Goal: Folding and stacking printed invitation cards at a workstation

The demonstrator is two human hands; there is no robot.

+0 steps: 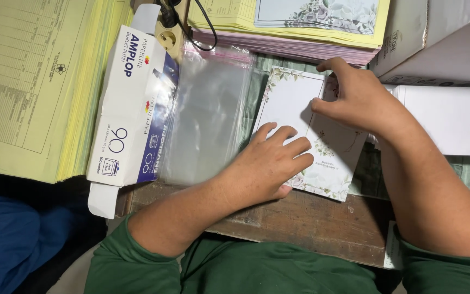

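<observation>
While paper stacks [33, 81] crowd it, worn wooden table [305, 223] carries a floral card [292, 103].

The card [300, 109] lies on the wooden table [311, 223]. Left of the card lies a stack of plastic sleeves [205, 114], and beyond those an envelope box [131, 109]. Behind the card sits a paper stack [289, 27]. Right of the card lie what may be envelopes [452, 117].

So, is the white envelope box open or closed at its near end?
Open. The envelope box lies flat, and its near end flap hangs out, unfolded.
</observation>
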